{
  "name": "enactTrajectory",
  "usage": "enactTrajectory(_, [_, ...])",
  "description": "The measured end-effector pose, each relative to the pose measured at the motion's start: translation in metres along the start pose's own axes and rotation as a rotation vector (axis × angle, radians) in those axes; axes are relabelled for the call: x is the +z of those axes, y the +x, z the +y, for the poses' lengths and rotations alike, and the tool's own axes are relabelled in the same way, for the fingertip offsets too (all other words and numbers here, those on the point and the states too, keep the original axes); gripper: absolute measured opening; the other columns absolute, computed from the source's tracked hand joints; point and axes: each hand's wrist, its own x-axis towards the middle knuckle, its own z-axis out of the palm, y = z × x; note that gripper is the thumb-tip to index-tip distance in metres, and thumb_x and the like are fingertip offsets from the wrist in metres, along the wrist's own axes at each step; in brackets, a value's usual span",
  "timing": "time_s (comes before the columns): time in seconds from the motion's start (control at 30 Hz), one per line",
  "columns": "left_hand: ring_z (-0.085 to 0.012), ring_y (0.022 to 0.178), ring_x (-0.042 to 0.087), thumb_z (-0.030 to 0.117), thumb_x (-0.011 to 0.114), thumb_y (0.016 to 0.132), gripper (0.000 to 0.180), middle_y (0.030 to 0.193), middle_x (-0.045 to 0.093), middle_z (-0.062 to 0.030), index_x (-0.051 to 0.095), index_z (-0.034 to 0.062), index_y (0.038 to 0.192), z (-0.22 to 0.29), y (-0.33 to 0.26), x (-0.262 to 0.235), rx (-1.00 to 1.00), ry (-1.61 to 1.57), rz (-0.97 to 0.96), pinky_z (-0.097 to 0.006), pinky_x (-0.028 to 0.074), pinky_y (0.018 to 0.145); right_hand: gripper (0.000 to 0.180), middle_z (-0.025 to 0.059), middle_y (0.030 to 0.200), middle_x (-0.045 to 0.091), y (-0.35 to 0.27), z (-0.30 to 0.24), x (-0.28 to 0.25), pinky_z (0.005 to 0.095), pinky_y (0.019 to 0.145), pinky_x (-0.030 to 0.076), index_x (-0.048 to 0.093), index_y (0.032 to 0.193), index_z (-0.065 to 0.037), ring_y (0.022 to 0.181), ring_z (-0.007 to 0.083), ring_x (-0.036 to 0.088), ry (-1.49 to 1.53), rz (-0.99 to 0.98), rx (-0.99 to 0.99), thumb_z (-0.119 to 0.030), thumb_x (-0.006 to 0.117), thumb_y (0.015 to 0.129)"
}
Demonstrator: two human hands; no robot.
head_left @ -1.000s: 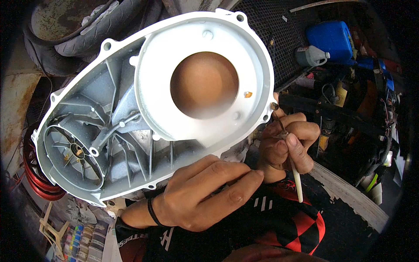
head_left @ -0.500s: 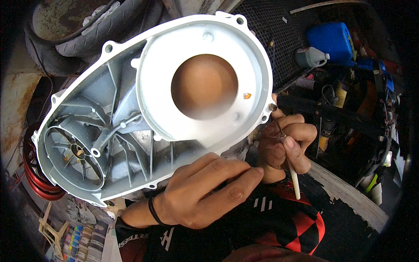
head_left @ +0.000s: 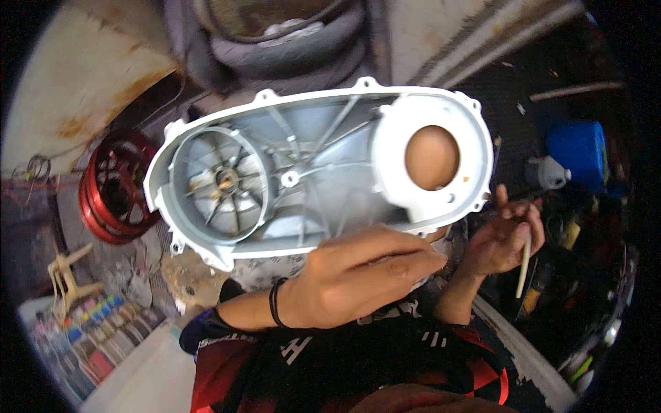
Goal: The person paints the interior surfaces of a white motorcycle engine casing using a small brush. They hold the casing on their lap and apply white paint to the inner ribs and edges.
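A white-painted, elongated engine cover (head_left: pixel 330 199) stands before me with its ribbed inside showing. A large round hole pierces its right end, with a brown surface behind it. At its lower edge is my left hand (head_left: pixel 372 275), back toward me, fingers closed and pointing right. The thumb and whatever the fingers hold are hidden. Just off the cover's right end, my right hand (head_left: pixel 506 234) pinches a thin pale-handled brush (head_left: pixel 524 268). The handle hangs downward, and its tip is hidden by the fingers.
Stacked black tyres (head_left: pixel 289 58) stand behind the cover. To the left are a red wheel rim (head_left: pixel 113 196), a beige plastic stand (head_left: pixel 69 279) and several paint containers (head_left: pixel 103 344). A blue jerrycan (head_left: pixel 577 155) and a whitish jug (head_left: pixel 549 173) sit at the right.
My view has drawn back and shifted, so the cover looks smaller and more level. My right hand and the brush have moved a little away from the cover's right end.
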Motion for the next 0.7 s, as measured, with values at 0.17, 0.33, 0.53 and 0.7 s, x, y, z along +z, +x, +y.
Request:
enactTrajectory(0.17, [-0.0215,0.081,0.066,0.001,0.067,0.083,0.012,0.099,0.068,-0.0173,0.072,-0.0030,0.093,0.006,-0.027,-0.057,-0.024,0.207,0.266,-0.030,0.053,0.069,0.023,0.0163,0.103,0.060,0.010,0.015,-0.017,0.0547,0.096,0.054,0.053,0.119,0.003,0.088,0.0190,0.060,-0.040,0.077,0.114,-0.010,0.046,0.101])
enactTrajectory(0.33, [-0.0128,0.076,0.058,0.005,0.060,0.093,0.014,0.094,0.061,-0.0116,0.064,-0.0047,0.102,-0.005,-0.061,-0.109,-0.115,0.172,0.724,-0.024,0.047,0.068,0.023,0.0155,0.110,0.062,0.006,0.059,-0.040,0.0362,0.089,0.057,0.058,0.118,0.004,0.095,0.0179,0.062,-0.467,0.031,0.393,-0.010,0.053,0.100])
enactTrajectory(0.53, [-0.0093,0.071,0.046,0.010,0.051,0.098,0.015,0.085,0.052,-0.0043,0.057,-0.0027,0.103,-0.011,-0.100,-0.148,-0.216,-0.111,0.860,-0.026,0.040,0.064,0.029,0.0147,0.102,0.069,-0.058,0.195,-0.152,0.0356,0.081,0.050,0.060,0.115,0.008,0.086,0.0220,0.063,-0.723,-0.395,0.448,-0.008,0.059,0.090])
enactTrajectory(0.7, [-0.0077,0.070,0.045,0.014,0.058,0.097,0.015,0.083,0.052,-0.0019,0.059,-0.0006,0.101,-0.033,-0.108,-0.161,-0.306,-0.189,0.936,-0.023,0.039,0.062,0.030,0.0171,0.105,0.071,-0.124,0.279,-0.243,0.0363,0.089,0.048,0.064,0.118,0.001,0.098,0.0264,0.065,-0.729,-0.541,0.554,-0.008,0.061,0.089])
